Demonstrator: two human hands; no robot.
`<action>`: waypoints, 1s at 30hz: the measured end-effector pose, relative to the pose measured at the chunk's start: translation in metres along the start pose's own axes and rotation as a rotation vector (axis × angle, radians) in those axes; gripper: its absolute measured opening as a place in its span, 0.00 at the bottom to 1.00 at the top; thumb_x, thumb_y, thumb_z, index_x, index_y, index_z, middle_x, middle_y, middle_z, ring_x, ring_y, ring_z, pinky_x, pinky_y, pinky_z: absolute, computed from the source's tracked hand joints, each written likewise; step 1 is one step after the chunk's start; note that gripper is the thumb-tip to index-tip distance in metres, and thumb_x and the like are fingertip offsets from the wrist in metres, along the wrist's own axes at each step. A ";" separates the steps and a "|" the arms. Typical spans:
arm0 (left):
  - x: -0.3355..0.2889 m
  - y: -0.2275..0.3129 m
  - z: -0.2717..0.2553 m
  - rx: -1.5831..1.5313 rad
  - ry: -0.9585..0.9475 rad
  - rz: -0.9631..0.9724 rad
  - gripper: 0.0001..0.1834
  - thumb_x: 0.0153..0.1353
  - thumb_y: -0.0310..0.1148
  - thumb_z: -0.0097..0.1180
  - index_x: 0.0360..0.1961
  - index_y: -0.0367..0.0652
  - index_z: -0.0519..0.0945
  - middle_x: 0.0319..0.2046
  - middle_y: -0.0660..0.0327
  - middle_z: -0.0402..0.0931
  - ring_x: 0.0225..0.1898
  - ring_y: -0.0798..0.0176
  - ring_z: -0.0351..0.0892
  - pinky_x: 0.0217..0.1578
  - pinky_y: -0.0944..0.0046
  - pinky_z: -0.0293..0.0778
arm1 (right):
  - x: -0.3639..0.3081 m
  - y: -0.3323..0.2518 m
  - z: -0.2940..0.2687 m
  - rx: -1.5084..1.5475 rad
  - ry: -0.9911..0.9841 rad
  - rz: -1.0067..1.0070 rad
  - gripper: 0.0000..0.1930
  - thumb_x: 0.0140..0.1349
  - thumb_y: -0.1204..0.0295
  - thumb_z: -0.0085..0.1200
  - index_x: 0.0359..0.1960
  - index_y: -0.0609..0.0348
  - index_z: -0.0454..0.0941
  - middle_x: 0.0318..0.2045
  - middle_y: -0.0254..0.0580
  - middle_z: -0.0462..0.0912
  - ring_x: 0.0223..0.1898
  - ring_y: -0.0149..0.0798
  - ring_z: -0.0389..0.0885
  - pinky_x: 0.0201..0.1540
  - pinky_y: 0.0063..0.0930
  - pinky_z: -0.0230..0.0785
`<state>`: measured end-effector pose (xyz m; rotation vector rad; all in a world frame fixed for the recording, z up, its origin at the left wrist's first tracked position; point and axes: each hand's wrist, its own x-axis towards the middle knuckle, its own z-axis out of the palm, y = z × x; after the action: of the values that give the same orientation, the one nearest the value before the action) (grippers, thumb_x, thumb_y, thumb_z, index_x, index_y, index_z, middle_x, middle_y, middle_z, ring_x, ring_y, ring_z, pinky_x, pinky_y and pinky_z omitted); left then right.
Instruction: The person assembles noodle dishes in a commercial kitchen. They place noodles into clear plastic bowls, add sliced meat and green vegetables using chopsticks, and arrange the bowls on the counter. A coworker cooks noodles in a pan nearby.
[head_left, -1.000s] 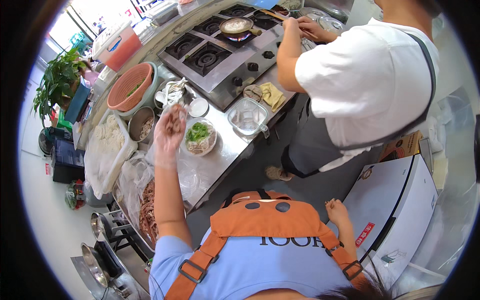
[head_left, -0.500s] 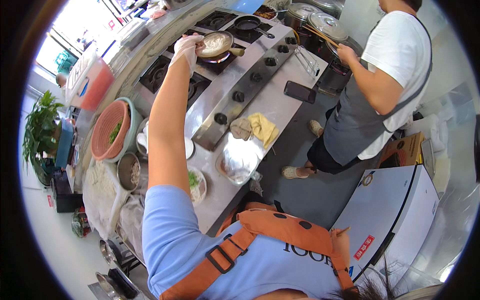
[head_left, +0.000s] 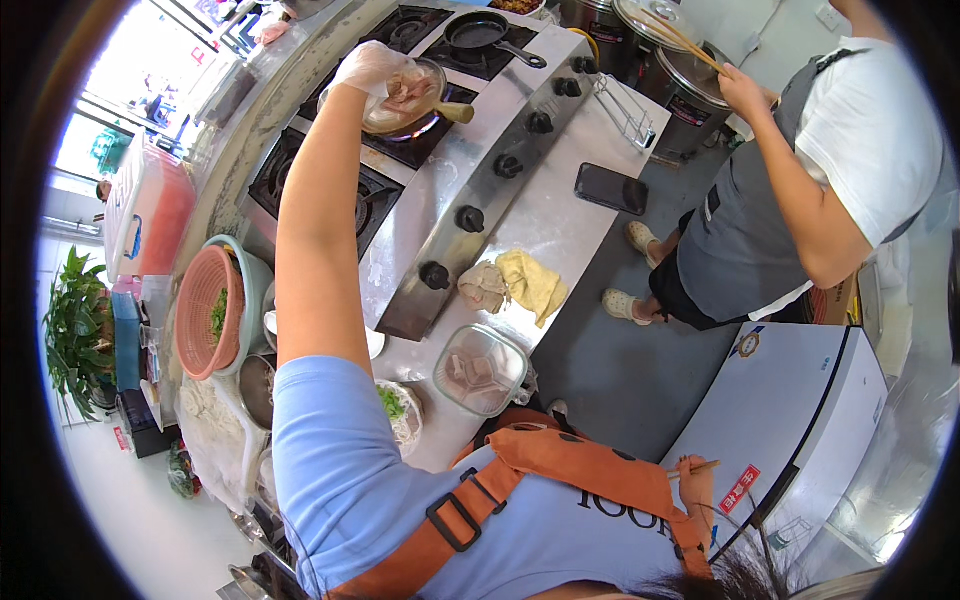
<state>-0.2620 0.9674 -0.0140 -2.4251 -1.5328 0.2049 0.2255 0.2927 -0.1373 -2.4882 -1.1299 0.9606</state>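
Left hand (head_left: 372,68), gloved, grips raw meat over the small pan (head_left: 408,100), right hand (head_left: 692,478) clutches chopsticks (head_left: 700,467); meat dropped fast could splash or tip pan w/ sleeve near burner.

Dark phone (head_left: 611,188): flat black rectangle, screen unlit, lying on the steel desk right of the stove knobs. Red sticker (head_left: 738,489): slanted rectangle with white marks, on the white cabinet's near corner. Round emblem label (head_left: 748,343): blue and gold, on the same cabinet's top, farther back.
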 end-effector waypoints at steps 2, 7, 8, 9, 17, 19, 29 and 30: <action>-0.006 -0.012 -0.012 0.063 0.078 0.093 0.15 0.52 0.42 0.50 0.34 0.46 0.80 0.35 0.49 0.77 0.40 0.48 0.76 0.42 0.54 0.71 | 0.006 -0.007 -0.001 -0.065 0.032 -0.049 0.12 0.58 0.69 0.47 0.21 0.65 0.71 0.19 0.50 0.71 0.24 0.48 0.71 0.27 0.38 0.61; -0.028 -0.019 -0.064 0.281 0.310 0.107 0.07 0.52 0.32 0.52 0.33 0.47 0.79 0.27 0.59 0.77 0.33 0.59 0.77 0.36 0.63 0.72 | 0.012 -0.037 -0.029 -0.093 0.041 -0.198 0.12 0.58 0.69 0.46 0.22 0.66 0.72 0.22 0.50 0.70 0.25 0.51 0.70 0.28 0.40 0.60; -0.037 -0.016 -0.079 -0.014 0.300 -0.063 0.07 0.53 0.33 0.52 0.32 0.46 0.79 0.26 0.59 0.76 0.31 0.61 0.76 0.35 0.64 0.72 | 0.015 -0.045 -0.034 -0.140 0.077 -0.262 0.11 0.58 0.70 0.46 0.23 0.66 0.72 0.22 0.50 0.70 0.25 0.51 0.70 0.28 0.40 0.60; -0.047 -0.011 -0.096 -0.286 0.262 -0.241 0.08 0.53 0.35 0.53 0.32 0.45 0.79 0.24 0.59 0.76 0.30 0.62 0.76 0.33 0.65 0.71 | 0.018 -0.053 -0.039 -0.144 0.072 -0.265 0.11 0.58 0.70 0.46 0.23 0.65 0.72 0.23 0.49 0.70 0.25 0.49 0.70 0.28 0.39 0.60; -0.273 0.085 -0.188 -0.576 0.482 -0.390 0.10 0.53 0.36 0.48 0.30 0.43 0.78 0.22 0.63 0.74 0.25 0.65 0.72 0.27 0.67 0.67 | 0.063 -0.086 -0.075 0.060 0.075 -0.667 0.09 0.58 0.72 0.49 0.24 0.64 0.73 0.22 0.43 0.69 0.22 0.39 0.69 0.27 0.28 0.62; -0.350 0.123 -0.182 -0.427 0.491 -0.336 0.06 0.53 0.32 0.47 0.28 0.45 0.76 0.22 0.63 0.74 0.24 0.60 0.74 0.27 0.66 0.67 | 0.080 -0.092 -0.078 0.120 -0.017 -0.688 0.11 0.60 0.70 0.47 0.24 0.64 0.73 0.21 0.41 0.68 0.22 0.37 0.69 0.26 0.27 0.62; -0.698 0.397 -0.098 -2.557 1.199 -0.808 0.28 0.65 0.49 0.35 0.57 0.38 0.63 0.59 0.50 0.60 0.60 0.49 0.59 0.56 0.46 0.60 | 0.069 -0.197 -0.085 0.629 -0.646 -1.158 0.17 0.65 0.61 0.42 0.27 0.63 0.73 0.26 0.38 0.70 0.23 0.26 0.71 0.27 0.18 0.66; -0.719 0.413 -0.095 -2.588 1.246 -0.682 0.29 0.64 0.50 0.34 0.58 0.38 0.62 0.61 0.50 0.57 0.62 0.49 0.55 0.56 0.45 0.59 | 0.057 -0.216 -0.089 0.763 -0.778 -1.191 0.15 0.64 0.63 0.44 0.28 0.62 0.73 0.27 0.37 0.70 0.23 0.25 0.71 0.27 0.17 0.65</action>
<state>-0.1907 0.1369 -0.0610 0.2501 0.6061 2.0405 0.1864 0.4840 0.0027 -0.5700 -1.6380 1.4849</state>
